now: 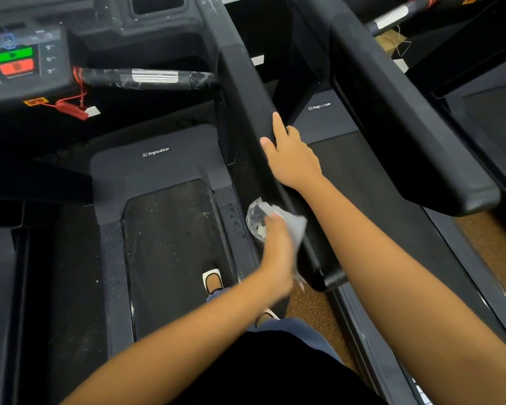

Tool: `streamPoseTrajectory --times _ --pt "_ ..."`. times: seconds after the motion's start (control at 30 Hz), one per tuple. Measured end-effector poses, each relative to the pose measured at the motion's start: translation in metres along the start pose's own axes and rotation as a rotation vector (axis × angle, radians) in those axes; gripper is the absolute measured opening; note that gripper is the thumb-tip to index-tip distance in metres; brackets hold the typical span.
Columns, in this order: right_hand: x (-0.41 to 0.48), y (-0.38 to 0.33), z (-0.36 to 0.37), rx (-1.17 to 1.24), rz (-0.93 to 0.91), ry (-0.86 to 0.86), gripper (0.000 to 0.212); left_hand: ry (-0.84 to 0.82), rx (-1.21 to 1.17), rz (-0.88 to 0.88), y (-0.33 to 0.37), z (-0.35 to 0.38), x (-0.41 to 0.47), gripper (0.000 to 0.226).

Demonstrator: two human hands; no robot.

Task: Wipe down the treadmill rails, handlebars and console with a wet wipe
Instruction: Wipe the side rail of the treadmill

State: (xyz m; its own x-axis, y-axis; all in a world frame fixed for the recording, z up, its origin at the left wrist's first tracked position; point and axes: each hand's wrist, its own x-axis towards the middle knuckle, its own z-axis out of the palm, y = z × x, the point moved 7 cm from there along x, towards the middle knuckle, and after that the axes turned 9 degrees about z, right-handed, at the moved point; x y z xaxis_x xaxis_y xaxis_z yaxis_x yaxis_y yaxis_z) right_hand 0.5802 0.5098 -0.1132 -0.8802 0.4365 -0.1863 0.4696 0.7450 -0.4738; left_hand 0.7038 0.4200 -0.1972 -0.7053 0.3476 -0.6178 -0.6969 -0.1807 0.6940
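Wiping: the left hand [276, 247], blurred, presses a crumpled white wet wipe [297, 229] against the inner face of the treadmill's right side rail [240, 83], just toward 5 o'clock from the middle of the view.
Left grip: fingers closed round the wipe, bunching it. Part of the wipe sticks out past the fingertips toward 11 o'clock.
Right grip: the right hand [292, 159] sits on top of the same rail, toward 1 o'clock from the wipe. Its thumb is on the near edge, its fingers are curled over the far edge, and its index finger lies straighter along the rail.
Rail: black, running from 12 o'clock down to its rounded end at about 5 o'clock.
Console [27, 59]: at 10 o'clock, showing a green button above a red one.
Handlebar [152, 77]: a short bar with a silver plate, lying between the console and the rail.
Safety clip [70, 109]: red, hanging on a red cord below the console.
Belt [170, 258]: dark and speckled, at 7 o'clock, with a white-and-black shoe [212, 279] on its right part.
Motor cover [155, 153]: grey, marked "impulse", toward 12 o'clock from the belt.
Neighbouring treadmill [406, 112]: at 2 o'clock, with a strip of brown floor [313, 305] between the two machines.
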Motion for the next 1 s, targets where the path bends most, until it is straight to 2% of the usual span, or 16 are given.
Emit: streamPoseTrajectory --times 0.1,0.17,0.4,0.47,0.57,0.67,0.77,0.87,1.0 --pt "-0.001 0.000 0.000 0.003 0.004 0.010 0.060 0.188 0.006 0.094 0.041 -0.015 0.037 0.072" --pt "-0.001 -0.001 -0.001 0.003 0.001 0.013 0.060 0.215 -0.006 0.130 0.044 -0.018 0.044 0.068" --pt "-0.001 -0.003 -0.001 -0.016 0.015 0.010 0.060 0.108 -0.189 -0.098 -0.028 -0.005 -0.018 0.069" --pt "0.000 -0.002 -0.001 -0.013 0.027 0.002 0.060 0.101 -0.204 -0.115 -0.013 -0.002 -0.012 0.061" --pt "0.001 -0.004 -0.001 0.008 0.033 -0.004 0.060 0.149 -0.160 -0.150 0.022 -0.008 0.014 0.064" --pt "0.002 -0.006 -0.002 0.022 0.045 -0.003 0.061 0.186 -0.174 -0.018 0.049 -0.014 0.052 0.064" --pt "0.004 -0.006 -0.002 0.017 0.063 0.000 0.062 0.242 -0.149 0.005 0.046 -0.021 0.042 0.080" --pt "0.011 -0.006 -0.001 0.013 0.173 0.010 0.065 0.094 -0.154 -0.041 0.036 -0.004 0.013 0.080" --pt "0.029 -0.015 -0.001 0.029 0.246 0.008 0.064 0.069 -0.151 -0.129 0.053 -0.003 0.032 0.071"
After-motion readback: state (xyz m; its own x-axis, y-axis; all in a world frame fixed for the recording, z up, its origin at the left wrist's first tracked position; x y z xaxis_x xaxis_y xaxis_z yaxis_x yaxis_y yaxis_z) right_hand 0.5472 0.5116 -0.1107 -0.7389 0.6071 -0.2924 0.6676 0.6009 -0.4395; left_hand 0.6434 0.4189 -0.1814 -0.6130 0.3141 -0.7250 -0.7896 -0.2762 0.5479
